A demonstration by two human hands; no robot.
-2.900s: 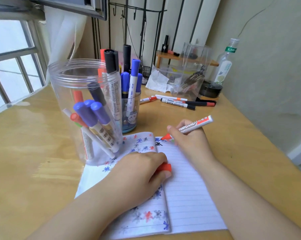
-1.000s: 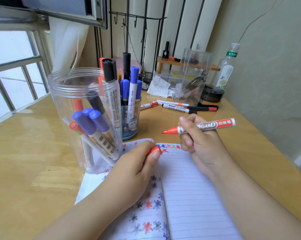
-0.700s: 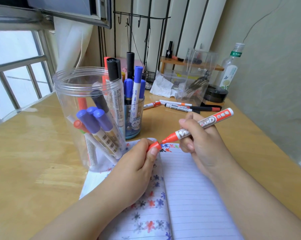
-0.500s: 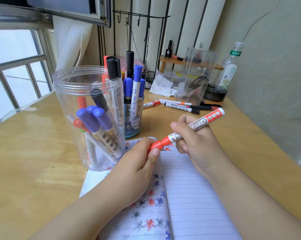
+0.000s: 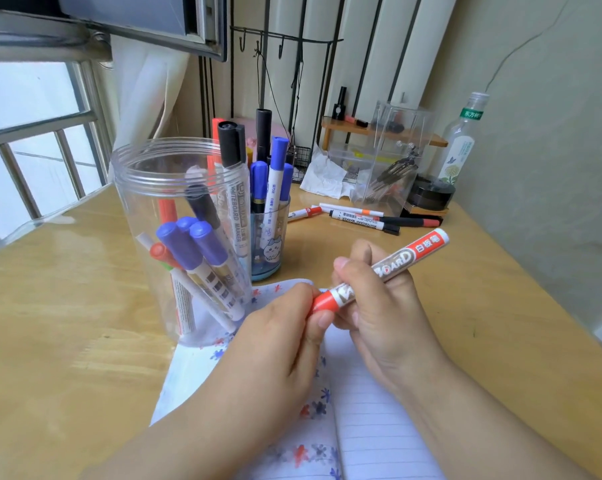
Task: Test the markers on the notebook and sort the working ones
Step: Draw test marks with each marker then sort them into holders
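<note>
My right hand [image 5: 382, 306] grips a red whiteboard marker [image 5: 396, 263] by its white barrel, tilted with its tail up to the right. My left hand [image 5: 278, 348] pinches the red cap [image 5: 325, 302] on the marker's tip end. Both hands hover over the open notebook [image 5: 379, 427], which has lined pages and a flower-patterned cover. A large clear plastic jar [image 5: 174, 216] with several markers stands on the notebook's left corner. Behind it a small blue cup [image 5: 270, 247] holds more markers upright.
Several loose markers [image 5: 361, 218] lie on the wooden desk [image 5: 50, 306] behind my hands. At the back right stand a clear organiser box [image 5: 389, 161], a crumpled tissue [image 5: 323, 174], a black round tin [image 5: 431, 195] and a plastic bottle [image 5: 462, 143]. A window is at left.
The marker lifted off the page with its tip bare. My left hand brought the red cap up to the tip, and the cap now sits over it.
</note>
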